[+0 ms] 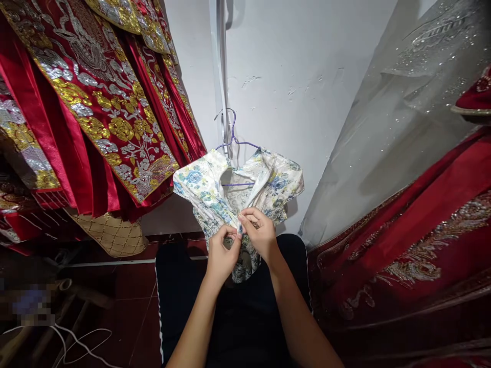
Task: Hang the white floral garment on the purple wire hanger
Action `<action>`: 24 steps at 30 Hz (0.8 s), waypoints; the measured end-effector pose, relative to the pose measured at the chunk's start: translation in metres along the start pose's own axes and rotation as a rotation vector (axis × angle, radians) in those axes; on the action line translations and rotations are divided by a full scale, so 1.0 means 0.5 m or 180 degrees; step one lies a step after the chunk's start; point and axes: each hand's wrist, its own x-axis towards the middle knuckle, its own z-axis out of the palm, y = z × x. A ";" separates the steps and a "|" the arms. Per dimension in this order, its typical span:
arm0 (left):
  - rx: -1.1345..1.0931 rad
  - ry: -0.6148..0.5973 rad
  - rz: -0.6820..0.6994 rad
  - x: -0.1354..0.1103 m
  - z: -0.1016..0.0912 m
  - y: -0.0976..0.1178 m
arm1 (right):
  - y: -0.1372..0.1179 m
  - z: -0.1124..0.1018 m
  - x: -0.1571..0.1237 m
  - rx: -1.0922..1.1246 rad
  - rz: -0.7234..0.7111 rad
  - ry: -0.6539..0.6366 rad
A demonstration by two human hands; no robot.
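A short-sleeved floral dress, white with blue flowers, hangs in front of me on a purple wire hanger. Its collar gapes, and the patterned inside of the back shows through the neckline. At the lower end of the neck opening, my left hand pinches the front edge of the cloth between thumb and fingers. Just above and to the right, my right hand is closed on the same edge, fingertips nearly meeting the left ones. Whatever fastening lies between the fingertips is hidden. The lower dress hangs down behind my hands.
Red garments with gold and silver embroidery hang at left. At right hang a sheer sparkling white fabric and a red beaded garment. A metal pole stands against the white wall. White cables lie at lower left.
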 end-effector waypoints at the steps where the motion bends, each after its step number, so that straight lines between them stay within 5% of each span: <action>1: -0.0018 -0.0005 -0.0016 0.000 0.000 0.000 | 0.002 -0.001 0.004 -0.0036 -0.0012 -0.0013; 24: 0.0200 -0.0062 -0.0014 -0.003 -0.009 -0.012 | 0.013 0.020 0.129 -0.0652 -0.0485 -0.0078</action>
